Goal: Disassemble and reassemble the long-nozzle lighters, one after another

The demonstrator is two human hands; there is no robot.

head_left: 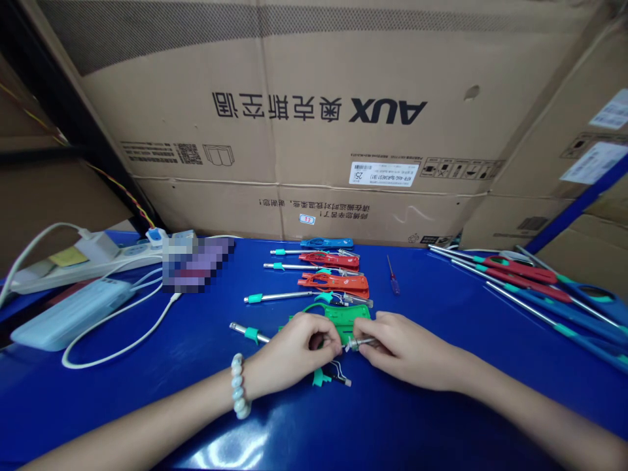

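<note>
My left hand, with a bead bracelet at its wrist, pinches at a small white piece, fingertips together. Facing it, my right hand is closed on a small clear part with a metal end. The two hands nearly meet over the blue surface. Just behind them lies a green plastic lighter shell, partly covered by my fingers. A metal tube with a teal clip runs under my left hand. Below my fingers is a small black part with white wires, beside a teal piece.
Behind are orange, red and blue shells with metal tubes. A screwdriver lies right of them. Several long lighters are at right. A power bank, cables and power strip stand left; a carton backs the table.
</note>
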